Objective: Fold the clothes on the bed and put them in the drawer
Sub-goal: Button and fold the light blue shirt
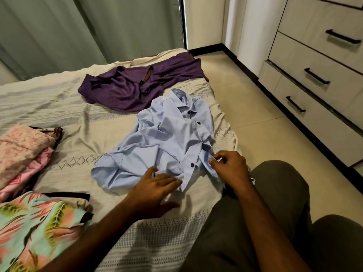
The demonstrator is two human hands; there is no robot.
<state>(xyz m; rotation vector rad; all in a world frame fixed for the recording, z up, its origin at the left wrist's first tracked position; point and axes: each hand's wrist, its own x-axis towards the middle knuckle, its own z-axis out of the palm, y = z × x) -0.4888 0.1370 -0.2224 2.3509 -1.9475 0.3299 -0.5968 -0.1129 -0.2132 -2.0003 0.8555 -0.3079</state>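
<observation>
Bedroom setting, viewed from above: a bed (64, 107) with a pale patterned cover fills the left and centre, green curtains (78, 32) hang behind it, and a bank of white drawers (314, 79) with dark handles stands across a strip of tiled floor (255, 122) on the right; all drawers visible appear shut. A crumpled light blue shirt (167, 138) with dark buttons is laid near the bed's right edge, directly before the seated person. Its lower hem is being handled. The left hand (155, 191) is held flat, its fingers (170, 179) spread wide and resting on or just over the hem. The right hand (229, 165) is closed in a pinch, a small fold of the shirt's front edge being held between thumb and forefinger. A purple garment (137, 85) lies unfolded farther back, touching the shirt's collar end. Pink clothes (23, 150) and a floral-print garment (39, 224) are piled at the left.

Folding is judged to be at its start, the shirt not yet smoothed. Risks: creases may be folded in if the bunched fabric is not flattened first; the pinched edge may slip, since little cloth is gripped; the shirt may be dragged off the nearby bed edge by a pull to the right.
</observation>
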